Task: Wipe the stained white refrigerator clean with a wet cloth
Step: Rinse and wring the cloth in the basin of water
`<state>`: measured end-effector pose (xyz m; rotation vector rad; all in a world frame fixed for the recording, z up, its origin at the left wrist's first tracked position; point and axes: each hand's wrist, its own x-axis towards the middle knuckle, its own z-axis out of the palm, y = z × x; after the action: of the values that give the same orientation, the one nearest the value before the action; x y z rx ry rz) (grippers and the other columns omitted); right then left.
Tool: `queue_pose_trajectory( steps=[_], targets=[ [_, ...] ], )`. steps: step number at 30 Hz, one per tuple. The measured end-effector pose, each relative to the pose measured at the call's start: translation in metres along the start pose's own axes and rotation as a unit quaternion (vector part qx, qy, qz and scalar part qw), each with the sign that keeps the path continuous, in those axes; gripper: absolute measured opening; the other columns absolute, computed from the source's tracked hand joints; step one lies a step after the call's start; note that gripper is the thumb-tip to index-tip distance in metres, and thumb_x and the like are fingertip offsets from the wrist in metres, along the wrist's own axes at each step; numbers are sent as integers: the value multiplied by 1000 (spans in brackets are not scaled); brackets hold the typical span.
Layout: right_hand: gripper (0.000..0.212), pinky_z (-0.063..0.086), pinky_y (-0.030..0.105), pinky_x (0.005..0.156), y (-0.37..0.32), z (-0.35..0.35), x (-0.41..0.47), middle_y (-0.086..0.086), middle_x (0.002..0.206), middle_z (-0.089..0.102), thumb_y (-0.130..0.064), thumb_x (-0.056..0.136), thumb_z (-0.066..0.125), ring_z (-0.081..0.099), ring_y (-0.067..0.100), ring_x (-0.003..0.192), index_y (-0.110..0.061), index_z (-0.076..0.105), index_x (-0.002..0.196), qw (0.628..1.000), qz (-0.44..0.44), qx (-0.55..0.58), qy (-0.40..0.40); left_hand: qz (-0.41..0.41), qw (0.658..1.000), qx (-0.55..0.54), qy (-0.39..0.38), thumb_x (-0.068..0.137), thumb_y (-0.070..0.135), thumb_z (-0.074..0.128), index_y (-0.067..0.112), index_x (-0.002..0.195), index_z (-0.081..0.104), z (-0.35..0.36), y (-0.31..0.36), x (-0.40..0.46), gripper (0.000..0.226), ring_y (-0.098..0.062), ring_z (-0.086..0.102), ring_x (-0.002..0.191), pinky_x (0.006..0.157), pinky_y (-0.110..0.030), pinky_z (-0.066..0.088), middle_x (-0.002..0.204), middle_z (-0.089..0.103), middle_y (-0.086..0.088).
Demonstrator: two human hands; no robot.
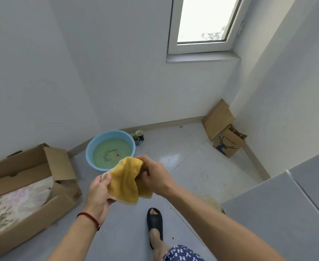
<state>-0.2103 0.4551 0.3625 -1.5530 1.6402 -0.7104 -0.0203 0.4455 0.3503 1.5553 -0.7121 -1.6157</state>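
A yellow cloth [125, 180] hangs between both hands in the middle of the view, above the floor. My left hand [98, 193] pinches its left edge with thumb on top. My right hand [153, 175] grips the cloth's right side with curled fingers. The white refrigerator [279, 213] shows only its top at the lower right, to the right of both hands. A yellowish stain [212, 201] lies on the floor beside the refrigerator's near corner.
A blue basin [90, 147] of greenish water stands on the floor just beyond the hands, a mug [139, 135] behind it. An open cardboard box [23, 185] sits at left. Brown paper bags [228, 143] lean in the far right corner. My sandalled foot [154, 223] is below.
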Motion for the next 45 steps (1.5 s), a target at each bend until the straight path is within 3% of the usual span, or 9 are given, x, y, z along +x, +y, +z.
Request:
queue_pose_trajectory(
  steps=[5,11,16,23,28,32,34,39,45],
  targets=[
    [40,54,43,93,3,-1,100,8,113,74,-4,92,55,66,27,104,-22,74,123,994,-49,-63,-74,-27,997,-35,65,107,23,49,19,97,58,-18,46,64,14,-27,64,87,81,-53,53,104,67,-14],
    [24,52,40,97,13,3,209,4,118,64,-22,92,76,57,19,110,-20,79,116,969,-115,-146,-161,-97,987,-110,60,87,-11,49,14,113,61,-26,96,143,38,-40,63,114,103,-61,47,119,67,-21],
    [29,48,32,98,28,11,284,5,127,50,-6,100,60,48,20,113,-18,74,122,958,-110,-215,-156,-105,991,-3,84,87,-20,55,11,121,61,-25,118,231,47,-33,66,101,81,-44,58,114,67,-18],
    [54,46,32,84,49,48,388,11,112,58,24,78,66,53,31,102,-10,76,119,961,-78,-256,-73,-110,972,147,146,86,-2,71,16,97,66,-47,121,379,22,-29,69,95,88,-44,60,106,72,-14],
    [26,46,34,94,91,109,473,4,120,50,-3,95,61,40,15,109,-15,65,117,970,-74,-220,-65,-166,957,163,172,87,1,63,13,106,67,-60,91,484,23,-28,70,96,88,-46,60,105,72,-12],
    [69,52,43,91,183,174,531,16,124,50,22,67,63,42,31,111,-6,64,130,957,-60,-249,-140,-188,947,182,188,89,3,58,23,103,60,-67,24,565,25,-22,68,92,87,-45,60,98,68,-1],
    [67,55,47,91,245,213,559,19,126,51,25,65,61,49,39,109,-2,66,126,943,18,-249,-219,-207,938,185,208,89,8,59,26,104,60,-69,-34,611,23,-24,69,93,88,-50,59,99,69,-4],
    [53,36,54,111,357,297,595,26,149,39,-13,96,55,37,48,135,-10,46,148,900,93,-297,-307,-267,915,223,203,94,24,59,36,149,39,-53,-154,689,60,-31,60,119,102,-47,52,130,60,-5],
    [78,22,57,118,395,369,613,24,163,12,-58,96,53,26,51,141,-36,14,160,938,215,-172,-211,-295,890,290,192,93,58,51,48,146,36,-32,-215,745,56,-37,51,125,106,-41,43,143,36,-14]
  ],
)
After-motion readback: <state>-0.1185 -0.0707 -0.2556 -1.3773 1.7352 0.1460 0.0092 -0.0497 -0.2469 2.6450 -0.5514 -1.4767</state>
